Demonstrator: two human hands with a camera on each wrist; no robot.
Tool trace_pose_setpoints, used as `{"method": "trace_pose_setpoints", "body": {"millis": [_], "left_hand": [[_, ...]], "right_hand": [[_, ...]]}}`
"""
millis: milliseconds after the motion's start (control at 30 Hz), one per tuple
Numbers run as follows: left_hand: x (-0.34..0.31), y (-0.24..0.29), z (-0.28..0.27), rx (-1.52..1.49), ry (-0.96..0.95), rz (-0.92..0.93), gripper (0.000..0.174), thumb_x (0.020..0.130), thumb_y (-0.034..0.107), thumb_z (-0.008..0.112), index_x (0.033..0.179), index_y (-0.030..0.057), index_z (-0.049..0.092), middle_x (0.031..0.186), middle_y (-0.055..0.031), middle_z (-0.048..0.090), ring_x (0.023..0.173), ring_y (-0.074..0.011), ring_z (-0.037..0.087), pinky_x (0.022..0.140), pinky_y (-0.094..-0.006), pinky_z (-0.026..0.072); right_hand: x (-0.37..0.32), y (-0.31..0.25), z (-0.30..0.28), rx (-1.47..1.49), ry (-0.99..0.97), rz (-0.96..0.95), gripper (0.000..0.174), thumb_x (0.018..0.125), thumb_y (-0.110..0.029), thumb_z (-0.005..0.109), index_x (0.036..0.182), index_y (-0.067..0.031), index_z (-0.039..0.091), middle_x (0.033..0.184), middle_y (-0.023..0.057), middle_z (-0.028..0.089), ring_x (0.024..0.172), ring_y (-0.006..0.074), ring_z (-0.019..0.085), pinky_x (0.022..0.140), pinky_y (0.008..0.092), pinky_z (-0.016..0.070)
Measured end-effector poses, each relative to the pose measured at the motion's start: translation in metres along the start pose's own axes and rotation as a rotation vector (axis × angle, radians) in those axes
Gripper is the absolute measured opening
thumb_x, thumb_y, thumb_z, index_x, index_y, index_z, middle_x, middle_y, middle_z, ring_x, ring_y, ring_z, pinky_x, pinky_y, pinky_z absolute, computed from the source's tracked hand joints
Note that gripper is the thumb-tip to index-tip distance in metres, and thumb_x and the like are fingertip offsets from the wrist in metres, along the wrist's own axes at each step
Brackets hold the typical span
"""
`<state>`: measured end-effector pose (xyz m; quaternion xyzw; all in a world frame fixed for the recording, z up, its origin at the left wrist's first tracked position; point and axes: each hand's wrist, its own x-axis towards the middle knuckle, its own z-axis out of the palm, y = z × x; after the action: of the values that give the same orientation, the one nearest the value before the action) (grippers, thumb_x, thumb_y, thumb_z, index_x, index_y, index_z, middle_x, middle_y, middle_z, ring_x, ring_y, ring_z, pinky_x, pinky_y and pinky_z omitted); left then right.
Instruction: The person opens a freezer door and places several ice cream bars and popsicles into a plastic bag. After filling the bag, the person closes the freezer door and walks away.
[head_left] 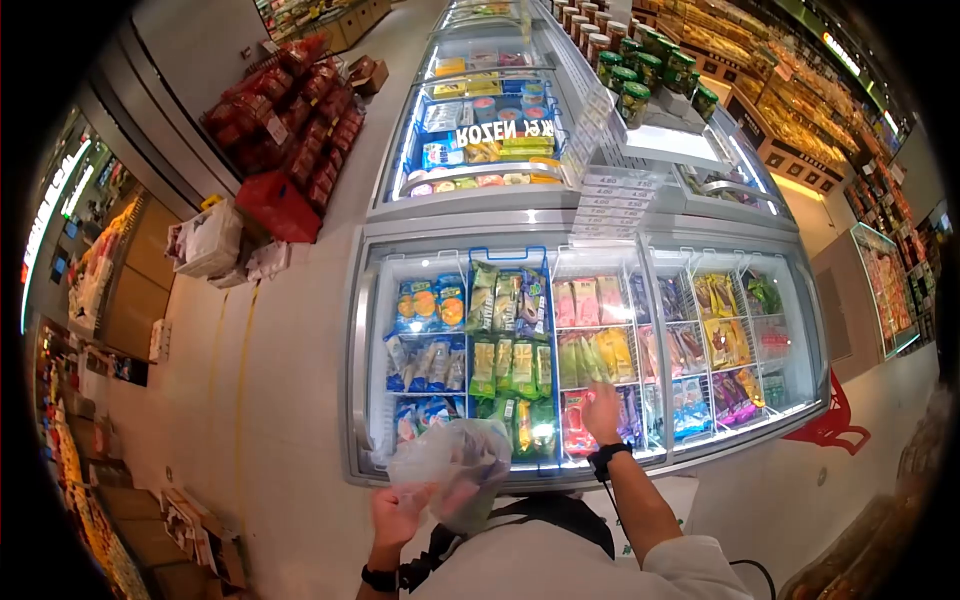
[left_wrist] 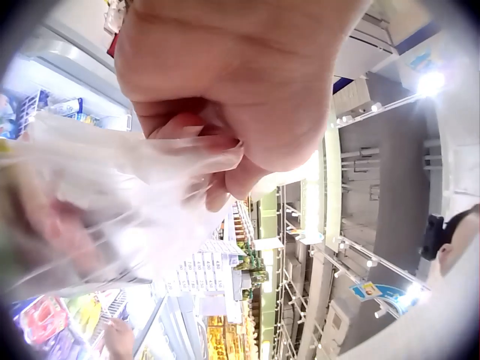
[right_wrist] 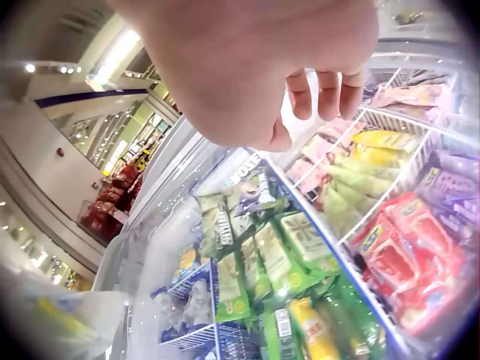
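Observation:
My left hand (head_left: 398, 515) grips the gathered top of a translucent plastic bag (head_left: 455, 465) at the near left edge of the freezer. Blurred pinkish and green contents show through the bag (left_wrist: 97, 217) in the left wrist view. My right hand (head_left: 602, 412) hovers over the freezer's middle section, its fingers loosely bent with nothing between them. Below it are red ice cream packs (right_wrist: 397, 255) and purple packs (right_wrist: 450, 187). Green and yellow packs (right_wrist: 360, 176) lie in the wire compartment farther in. To their left are green packs (right_wrist: 281, 255) in a blue-edged basket.
The chest freezer has a metal rim (head_left: 355, 380) and wire dividers. Beyond it stands a second freezer (head_left: 480, 140) with jars (head_left: 635, 100) on a shelf beside it. A red basket (head_left: 280, 205) and a white crate (head_left: 207, 240) stand across the aisle on the left.

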<state>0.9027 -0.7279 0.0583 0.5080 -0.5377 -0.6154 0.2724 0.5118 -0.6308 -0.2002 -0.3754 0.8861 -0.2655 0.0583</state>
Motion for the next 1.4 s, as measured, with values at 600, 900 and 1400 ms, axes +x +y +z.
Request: {"method": "trace_pose_setpoints", "body": {"millis": [600, 900, 1400], "left_hand": [[0.037, -0.053, -0.262, -0.017, -0.081, 0.067, 0.013, 0.082, 0.005, 0.073, 0.074, -0.0043, 0.07, 0.069, -0.0022, 0.066, 0.061, -0.0091, 0.058, 0.053, -0.0242, 0.0458], [0.032, -0.056, -0.268, -0.127, 0.097, -0.023, 0.014, 0.08, 0.005, 0.074, 0.071, -0.0027, 0.067, 0.065, -0.0009, 0.062, 0.055, -0.0074, 0.052, 0.047, -0.0221, 0.0375], [0.01, -0.029, -0.186, 0.026, 0.16, 0.077, 0.011, 0.08, 0.005, 0.065, 0.07, -0.0009, 0.067, 0.052, 0.0027, 0.048, 0.041, -0.0061, 0.038, 0.038, -0.0235, 0.0243]], "right_hand": [[-0.047, -0.459, 0.204, -0.314, -0.509, -1.119, 0.025, 0.084, -0.022, 0.06, 0.108, -0.0182, 0.068, 0.118, 0.005, 0.06, 0.131, 0.0387, 0.04, 0.103, 0.0638, 0.0304], [-0.06, -0.463, 0.234, -0.553, -0.614, -1.019, 0.031, 0.089, -0.038, 0.054, 0.097, -0.0162, 0.073, 0.113, 0.0028, 0.064, 0.137, 0.0359, 0.032, 0.105, 0.0703, 0.0204], [-0.038, -0.366, 0.195, -0.194, -0.632, -0.805, 0.019, 0.083, -0.025, 0.062, 0.089, -0.0095, 0.073, 0.1, 0.0039, 0.067, 0.129, 0.0253, 0.041, 0.094, 0.06, 0.0369]]}}
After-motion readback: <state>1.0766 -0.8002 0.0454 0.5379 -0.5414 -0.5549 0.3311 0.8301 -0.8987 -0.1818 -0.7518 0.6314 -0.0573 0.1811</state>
